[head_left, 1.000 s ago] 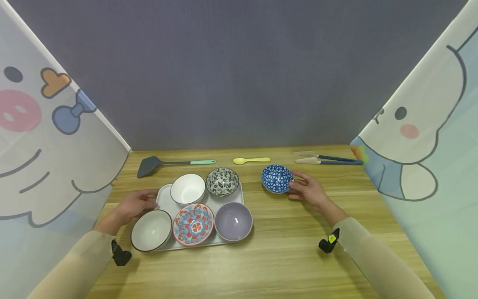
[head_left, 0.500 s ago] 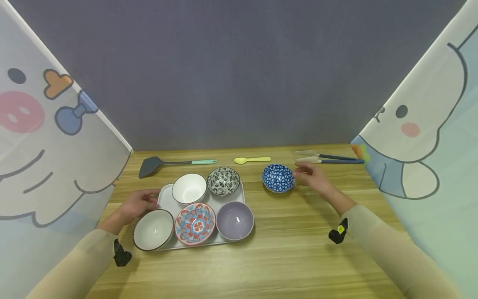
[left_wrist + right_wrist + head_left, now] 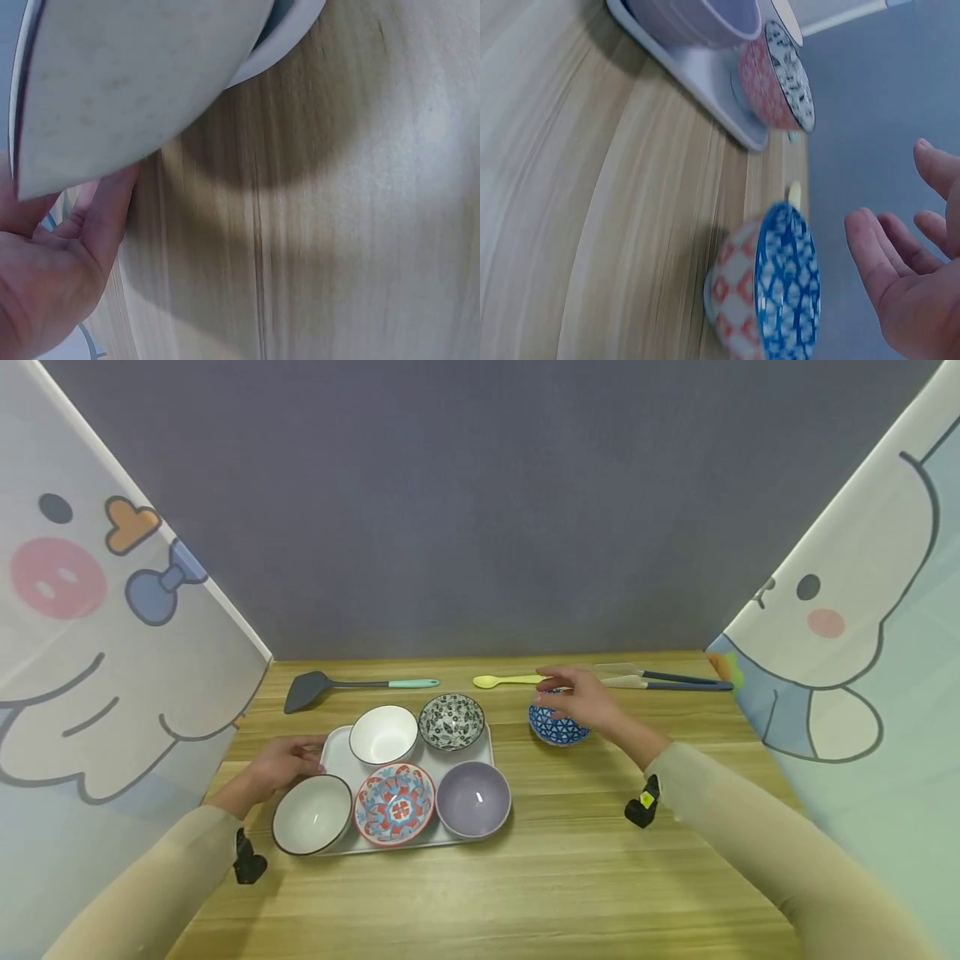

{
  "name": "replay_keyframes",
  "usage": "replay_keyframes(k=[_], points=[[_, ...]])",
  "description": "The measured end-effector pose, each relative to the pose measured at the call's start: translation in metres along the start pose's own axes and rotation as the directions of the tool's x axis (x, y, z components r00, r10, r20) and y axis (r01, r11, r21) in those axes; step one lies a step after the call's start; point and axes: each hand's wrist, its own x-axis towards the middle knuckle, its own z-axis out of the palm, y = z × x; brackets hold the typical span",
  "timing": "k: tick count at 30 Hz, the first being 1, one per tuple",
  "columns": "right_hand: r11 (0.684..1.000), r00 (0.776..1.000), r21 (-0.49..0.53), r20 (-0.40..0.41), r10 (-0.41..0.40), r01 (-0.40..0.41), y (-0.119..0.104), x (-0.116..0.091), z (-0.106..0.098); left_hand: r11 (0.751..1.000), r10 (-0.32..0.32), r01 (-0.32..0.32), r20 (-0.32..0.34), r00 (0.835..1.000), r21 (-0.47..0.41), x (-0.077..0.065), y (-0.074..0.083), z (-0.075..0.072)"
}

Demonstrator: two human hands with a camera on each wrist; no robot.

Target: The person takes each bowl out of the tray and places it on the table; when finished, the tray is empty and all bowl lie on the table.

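Note:
In the head view, my right hand (image 3: 581,697) is over the small blue-and-white bowl (image 3: 558,727), hiding part of it. The right wrist view shows a gap between its spread, lightly bent fingers and that bowl (image 3: 787,289), whose outside has a red-and-white pattern. My left hand (image 3: 281,766) is at the left edge of the white tray (image 3: 341,758), behind the cream bowl (image 3: 312,814). In the left wrist view the cream bowl (image 3: 142,82) covers its fingertips, so their hold on the tray is hidden. The tray also bears white (image 3: 384,735), black-floral (image 3: 452,722), red-blue patterned (image 3: 395,804) and purple (image 3: 473,799) bowls.
Along the back of the wooden table (image 3: 570,868) lie a grey spatula (image 3: 307,691) with a mint handle, a yellow spoon (image 3: 506,681) and dark-handled tongs (image 3: 675,682). A grey panel (image 3: 480,510) rises behind them. Cartoon-printed panels stand at both sides.
My right hand has left the right side of the blue bowl and moved left, over it. The left hand has stayed at the tray. The head view has shifted slightly.

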Motion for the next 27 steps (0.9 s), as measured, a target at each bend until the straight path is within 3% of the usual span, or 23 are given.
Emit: replay_keyframes(k=[10,16,22,27], points=[[0.999,0.992,-0.008,0.123,0.036,-0.035,0.0,0.025,0.052,1.0,-0.01,0.01,0.01,1.0,-0.018,0.0,0.0,-0.003],[0.998,0.994,-0.066,0.109,0.013,-0.006,0.004,0.033,0.076,1.0,0.007,-0.007,0.028,1.0,0.011,0.003,0.0,-0.003],[0.99,0.997,-0.131,0.055,0.056,-0.048,0.005,0.039,0.09,0.999,0.049,-0.049,0.014,0.999,-0.021,0.008,0.0,-0.005],[0.993,0.992,-0.063,0.071,0.104,-0.099,0.006,0.044,0.1,0.998,0.005,-0.004,0.02,1.0,-0.067,0.01,0.004,-0.006]])
